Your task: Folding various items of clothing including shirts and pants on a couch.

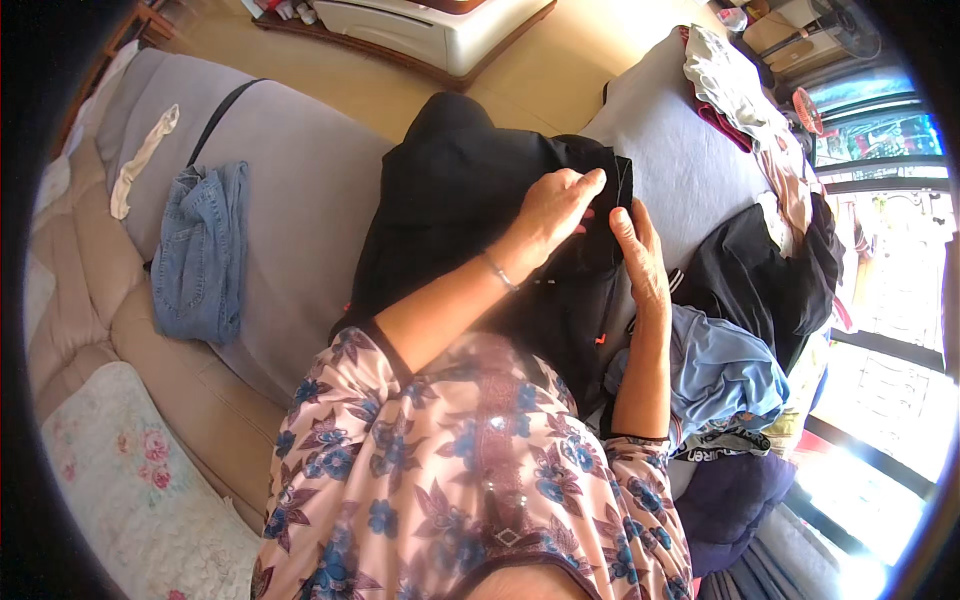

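A black garment [457,202] with a small red tag at its lower right lies spread across my lap. My left hand [559,206], with a thin bracelet at the wrist, is over its right part, thumb pointing at the stitched edge. Whether the curled fingers pinch the cloth is not clear. My right hand [643,255] stands on edge just beyond that border, its thumb apart from the fingers and near the cloth. No cloth shows clearly between them.
Folded blue jeans [201,255] and a cream strip of cloth [144,161] lie on the grey-covered seat [300,165] at left. To the right are a blue garment [724,367], a black garment [757,277] and white clothing [724,82]. A white-sided table [397,30] stands ahead.
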Available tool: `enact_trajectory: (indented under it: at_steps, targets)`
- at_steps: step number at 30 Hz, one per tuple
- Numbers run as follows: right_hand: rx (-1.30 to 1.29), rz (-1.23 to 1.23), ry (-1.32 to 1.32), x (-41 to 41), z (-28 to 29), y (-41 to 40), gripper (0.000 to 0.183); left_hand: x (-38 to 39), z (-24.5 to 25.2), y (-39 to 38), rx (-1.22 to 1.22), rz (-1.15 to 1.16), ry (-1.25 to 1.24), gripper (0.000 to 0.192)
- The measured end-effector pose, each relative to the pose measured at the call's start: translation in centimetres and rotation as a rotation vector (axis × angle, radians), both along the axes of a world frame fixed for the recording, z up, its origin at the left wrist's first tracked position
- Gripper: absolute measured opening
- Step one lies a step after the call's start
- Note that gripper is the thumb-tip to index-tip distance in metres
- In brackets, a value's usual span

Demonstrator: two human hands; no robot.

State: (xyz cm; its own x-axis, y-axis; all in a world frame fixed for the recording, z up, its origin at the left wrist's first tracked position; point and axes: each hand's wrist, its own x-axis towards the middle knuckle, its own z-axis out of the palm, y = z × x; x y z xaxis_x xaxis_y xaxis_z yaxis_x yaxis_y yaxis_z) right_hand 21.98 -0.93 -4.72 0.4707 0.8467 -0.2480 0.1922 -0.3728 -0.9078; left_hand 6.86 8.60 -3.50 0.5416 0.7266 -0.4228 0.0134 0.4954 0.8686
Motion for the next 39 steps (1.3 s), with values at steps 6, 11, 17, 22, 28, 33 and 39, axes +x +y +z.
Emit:
enact_trajectory:
  at_steps: [6,11,17,22,28,33,39]
  targets:
    - [-0.002,0.122,-0.100,-0.3,0.4,1.9,0.055,-5.9,1.4,-1.3,0.595,0.227,0.193,0.030]
    - [-0.028,0.131,0.117,-0.8,0.3,1.9,0.037,-15.4,-0.6,-0.1,0.957,0.804,0.883,0.066]
    - [0.071,0.197,0.150,-1.9,3.9,3.5,0.031,-17.6,-3.6,0.8,0.273,0.630,0.293,0.037]
    - [0.215,0.360,0.028,-6.6,11.5,6.7,0.030,-20.7,1.4,-2.3,0.356,0.940,-0.032,0.039]
    - [0.270,0.840,0.228,-15.3,13.1,14.8,0.035,-31.5,2.9,-9.4,0.447,1.387,-0.035,0.039]
    - [0.067,1.017,-0.085,-27.7,0.8,22.8,0.051,-37.8,-4.5,-12.2,0.172,1.513,0.124,0.042]
    - [-0.072,1.080,-0.538,-31.2,-4.8,25.3,0.084,-45.7,-6.7,-10.9,-0.103,1.619,0.334,0.062]
